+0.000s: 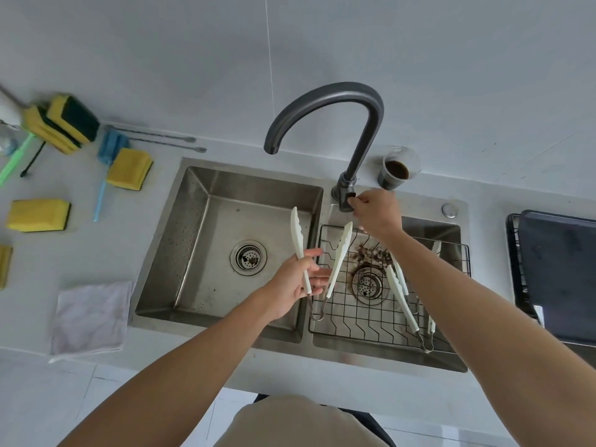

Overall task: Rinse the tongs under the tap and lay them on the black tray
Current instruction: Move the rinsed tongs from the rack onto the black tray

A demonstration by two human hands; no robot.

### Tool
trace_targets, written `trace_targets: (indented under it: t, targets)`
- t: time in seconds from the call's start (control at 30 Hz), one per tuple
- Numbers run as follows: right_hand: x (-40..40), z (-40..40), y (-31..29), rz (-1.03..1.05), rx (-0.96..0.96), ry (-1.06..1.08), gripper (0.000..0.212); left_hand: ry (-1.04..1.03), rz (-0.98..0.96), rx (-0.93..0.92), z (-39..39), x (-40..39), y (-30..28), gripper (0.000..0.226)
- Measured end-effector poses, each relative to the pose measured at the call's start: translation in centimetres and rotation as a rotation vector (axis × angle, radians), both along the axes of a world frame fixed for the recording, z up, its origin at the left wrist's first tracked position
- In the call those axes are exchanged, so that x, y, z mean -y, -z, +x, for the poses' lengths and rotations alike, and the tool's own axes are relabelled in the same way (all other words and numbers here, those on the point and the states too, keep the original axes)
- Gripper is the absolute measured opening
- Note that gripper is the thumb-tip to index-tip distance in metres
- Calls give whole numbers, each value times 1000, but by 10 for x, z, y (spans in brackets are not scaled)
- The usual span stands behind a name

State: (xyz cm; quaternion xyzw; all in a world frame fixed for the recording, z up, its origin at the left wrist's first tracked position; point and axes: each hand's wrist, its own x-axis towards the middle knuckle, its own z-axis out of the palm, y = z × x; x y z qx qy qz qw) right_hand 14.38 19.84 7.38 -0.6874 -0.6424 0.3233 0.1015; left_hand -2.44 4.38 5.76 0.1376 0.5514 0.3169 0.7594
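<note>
Head view showed the rinse step just being set up: the left hand [292,282] held one pair of white tongs [322,259] over the divider of the double sink [180,253], fingers curled round one arm near the hinge end, the two arms spread and pointing up toward the tap [325,117]. The right hand [375,214] was at the tap handle [347,201], thumb and fingers pinched on it. No water was visible at the spout, which hung over the left basin. Judgement: the tap was about to be opened, so rinsing had not begun; the next move called for turning the handle, then bringing the tong heads under the spout, left of where they were held. The black tray [561,272] sat on the table to the right of the sink, well apart from the held tongs, nothing seen on it. Further white tongs [401,295] lay on a wire rack [364,321] in the right basin, over brown residue around the drain. A cup of dark liquid [395,171] stood beside the tap base. Left of the sink, the pale grey table carried yellow sponges [129,169], brushes and a folded cloth [92,319]; the wall behind was plain light grey.
</note>
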Motion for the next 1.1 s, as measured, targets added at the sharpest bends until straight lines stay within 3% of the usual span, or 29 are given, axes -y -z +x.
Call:
trace_targets:
  t: [0.3,0.47,0.67,0.87,1.1]
  targets:
    - [74,43,-15,-61,-324,323,45,-3,22,32,26,-16,-14,39]
    - [128,68,-19,-193,-454,387,51,28,32,36,56,-18,-18,26]
    - [180,90,-18,-244,-599,446,25,123,27,45,97,-14,-15,28]
    - [199,131,-14,-225,-622,599,30,232,25,35,148,-8,-13,22]
    - [204,203,-21,-178,-628,636,22,424,124,-162,224,-15,-20,15]
